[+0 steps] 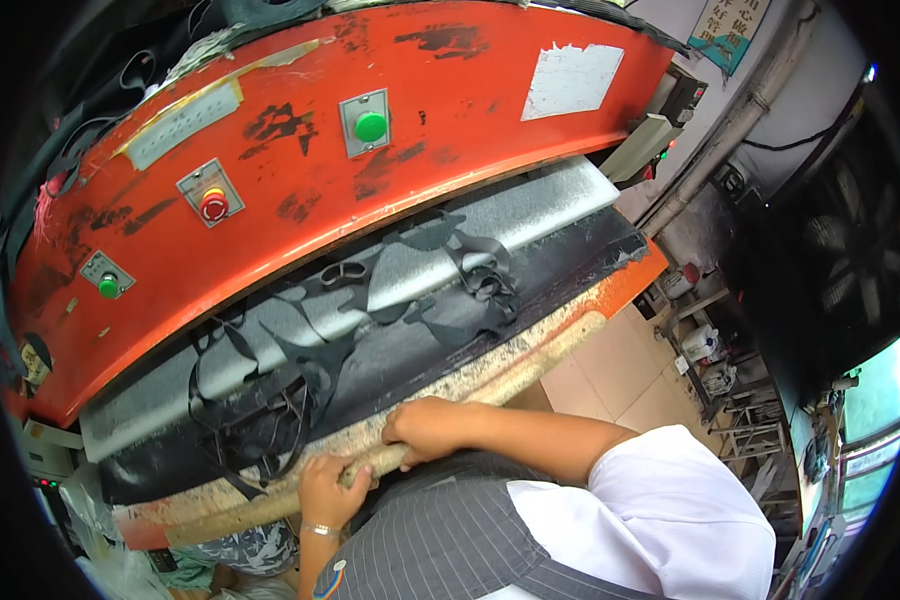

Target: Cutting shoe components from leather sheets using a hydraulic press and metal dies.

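A long beige padded roll (530,368) runs along the front edge of the machine's bed, close against my body. My left hand (331,492), with a bracelet at the wrist, has its thumb and fingers bent around the near end of this roll. Just to the right, my right hand (428,428) rests with curled fingers over the same roll. Beyond both hands lies a black sheet (410,352) on the bed. Tangled black scraps with cut-out holes (260,425) are strewn over it and over the pale slab (400,280) behind.
A red machine front (300,150) rises beyond the bed, with green push buttons (370,126) and a red stop button (213,206). A large dark fan (840,235) stands at the right. Plastic bags (105,540) lie at the lower left; cluttered shelves (735,390) stand at the right.
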Motion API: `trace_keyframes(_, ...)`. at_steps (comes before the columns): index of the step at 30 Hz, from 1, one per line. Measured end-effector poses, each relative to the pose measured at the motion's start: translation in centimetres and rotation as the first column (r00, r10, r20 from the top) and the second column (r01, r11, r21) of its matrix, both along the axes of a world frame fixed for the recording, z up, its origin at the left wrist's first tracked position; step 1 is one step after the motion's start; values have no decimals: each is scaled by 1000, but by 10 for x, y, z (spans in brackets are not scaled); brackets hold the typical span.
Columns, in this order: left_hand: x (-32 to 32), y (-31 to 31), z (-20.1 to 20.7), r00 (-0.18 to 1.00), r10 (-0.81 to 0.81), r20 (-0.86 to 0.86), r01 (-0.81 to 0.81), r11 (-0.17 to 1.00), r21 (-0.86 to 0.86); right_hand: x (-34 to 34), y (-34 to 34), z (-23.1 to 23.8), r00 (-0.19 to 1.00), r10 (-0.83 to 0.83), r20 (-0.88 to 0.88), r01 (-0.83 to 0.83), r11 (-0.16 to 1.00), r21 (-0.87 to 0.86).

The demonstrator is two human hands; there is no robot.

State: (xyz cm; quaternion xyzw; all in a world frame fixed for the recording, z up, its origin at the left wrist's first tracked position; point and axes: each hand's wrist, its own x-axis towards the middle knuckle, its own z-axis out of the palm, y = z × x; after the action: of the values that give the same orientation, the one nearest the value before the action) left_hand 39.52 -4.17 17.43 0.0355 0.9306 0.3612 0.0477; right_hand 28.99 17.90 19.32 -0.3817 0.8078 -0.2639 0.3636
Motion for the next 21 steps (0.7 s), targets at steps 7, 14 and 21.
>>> trace_keyframes(7,-102,-20,23,992,-16,127,-13,974,227,-149,-10,-59,708,-536,-459,496,841,-217)
trace_keyframes(14,-223,-44,-49,947,-35,-320,-45,970,-238,-175,-19,-109,694,-522,-495,287,832,-475)
trace_keyframes(21,-247,-135,-63,932,167,323,-269,914,304,-201,28,-74,833,-411,-370,314,902,-295)
